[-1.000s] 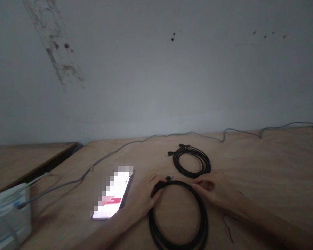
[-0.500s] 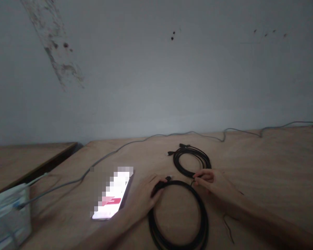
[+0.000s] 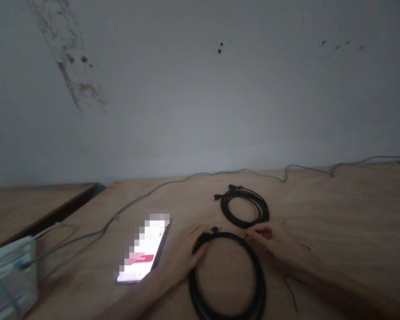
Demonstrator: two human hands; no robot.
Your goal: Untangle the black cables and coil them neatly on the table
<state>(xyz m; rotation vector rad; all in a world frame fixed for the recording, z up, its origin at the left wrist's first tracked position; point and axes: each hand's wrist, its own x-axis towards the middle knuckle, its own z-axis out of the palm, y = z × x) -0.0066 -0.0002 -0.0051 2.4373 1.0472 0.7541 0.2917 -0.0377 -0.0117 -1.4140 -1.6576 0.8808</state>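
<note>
A thick black cable coil (image 3: 260,284) lies on the wooden table near me, one connector end (image 3: 215,229) poking out at its top left. My left hand (image 3: 195,246) is closed around that upper-left part of the coil. At the coil's upper right, my right hand (image 3: 265,238) pinches the end of a thin dark twist tie (image 3: 244,238) that meets the cable there. Just beyond lies a second, smaller black cable coil (image 3: 224,209) with dark connectors (image 3: 233,187) at its top left.
Left of my left hand lies a lit phone (image 3: 142,262). A white box-like device (image 3: 16,275) stands at the left edge, with a grey cable (image 3: 130,204) running from it along the wall (image 3: 200,111). Another thin dark tie (image 3: 291,293) lies by my right forearm.
My right hand has moved slightly down and toward me, still pinching the tie, which sits closer against the near coil. The left hand keeps its hold.
</note>
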